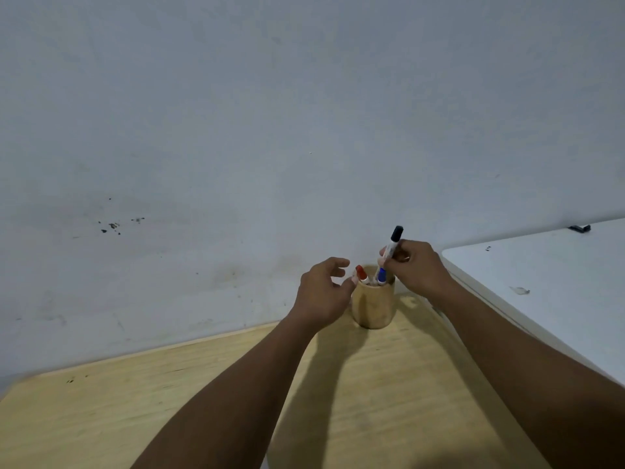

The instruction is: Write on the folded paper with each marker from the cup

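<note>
Right hand (417,267) pinches the black-capped marker (393,244) above the wooden cup (372,308); left hand (323,292), fingers loosely spread, thumb touching the rim beside the red-capped marker (361,273) and blue-capped marker (382,275).

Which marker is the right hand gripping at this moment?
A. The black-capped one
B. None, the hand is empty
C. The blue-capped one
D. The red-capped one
A: the right hand pinches the black-capped marker, raised above the wooden cup, while the red-capped marker and blue-capped marker sit in the cup.
</note>
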The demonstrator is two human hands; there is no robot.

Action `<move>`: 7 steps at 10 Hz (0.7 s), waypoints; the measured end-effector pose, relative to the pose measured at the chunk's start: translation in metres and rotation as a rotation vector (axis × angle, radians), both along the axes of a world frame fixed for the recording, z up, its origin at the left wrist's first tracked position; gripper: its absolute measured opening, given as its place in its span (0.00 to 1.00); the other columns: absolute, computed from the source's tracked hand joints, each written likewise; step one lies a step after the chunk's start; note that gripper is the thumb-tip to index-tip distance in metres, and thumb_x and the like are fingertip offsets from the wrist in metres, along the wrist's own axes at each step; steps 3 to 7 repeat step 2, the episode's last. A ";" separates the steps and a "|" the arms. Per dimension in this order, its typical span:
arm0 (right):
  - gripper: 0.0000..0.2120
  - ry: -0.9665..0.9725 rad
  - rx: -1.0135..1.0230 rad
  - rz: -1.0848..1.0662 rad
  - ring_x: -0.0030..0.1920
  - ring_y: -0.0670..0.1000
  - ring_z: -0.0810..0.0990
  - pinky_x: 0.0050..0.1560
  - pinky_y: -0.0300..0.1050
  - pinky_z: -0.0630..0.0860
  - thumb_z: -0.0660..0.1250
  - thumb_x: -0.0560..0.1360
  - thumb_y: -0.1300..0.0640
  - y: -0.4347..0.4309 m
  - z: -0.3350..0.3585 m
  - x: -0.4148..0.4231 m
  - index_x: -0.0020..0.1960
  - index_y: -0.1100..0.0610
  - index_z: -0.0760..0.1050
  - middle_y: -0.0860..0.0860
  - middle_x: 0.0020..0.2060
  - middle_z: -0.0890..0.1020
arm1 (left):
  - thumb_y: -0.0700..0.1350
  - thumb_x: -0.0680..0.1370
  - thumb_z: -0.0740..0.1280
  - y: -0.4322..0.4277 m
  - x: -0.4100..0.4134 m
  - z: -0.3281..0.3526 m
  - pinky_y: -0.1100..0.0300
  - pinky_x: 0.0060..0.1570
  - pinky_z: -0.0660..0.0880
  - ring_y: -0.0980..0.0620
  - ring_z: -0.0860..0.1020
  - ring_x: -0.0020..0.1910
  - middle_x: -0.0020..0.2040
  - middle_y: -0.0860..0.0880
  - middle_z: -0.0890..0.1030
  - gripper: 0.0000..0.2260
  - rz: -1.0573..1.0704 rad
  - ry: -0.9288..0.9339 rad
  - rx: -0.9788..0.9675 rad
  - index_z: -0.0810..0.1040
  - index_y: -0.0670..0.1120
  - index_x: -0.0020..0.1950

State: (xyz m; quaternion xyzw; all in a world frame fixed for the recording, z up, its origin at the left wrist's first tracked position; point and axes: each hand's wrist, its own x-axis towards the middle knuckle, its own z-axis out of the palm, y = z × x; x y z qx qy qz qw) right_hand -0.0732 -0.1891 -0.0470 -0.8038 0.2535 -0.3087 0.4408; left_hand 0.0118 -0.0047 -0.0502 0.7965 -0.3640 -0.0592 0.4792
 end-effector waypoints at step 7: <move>0.06 0.010 0.045 0.023 0.55 0.53 0.84 0.60 0.51 0.79 0.74 0.75 0.54 0.012 0.003 -0.004 0.51 0.53 0.85 0.50 0.49 0.87 | 0.52 0.79 0.71 0.015 0.001 0.011 0.54 0.60 0.75 0.48 0.81 0.58 0.67 0.47 0.79 0.21 0.022 -0.031 0.092 0.74 0.52 0.71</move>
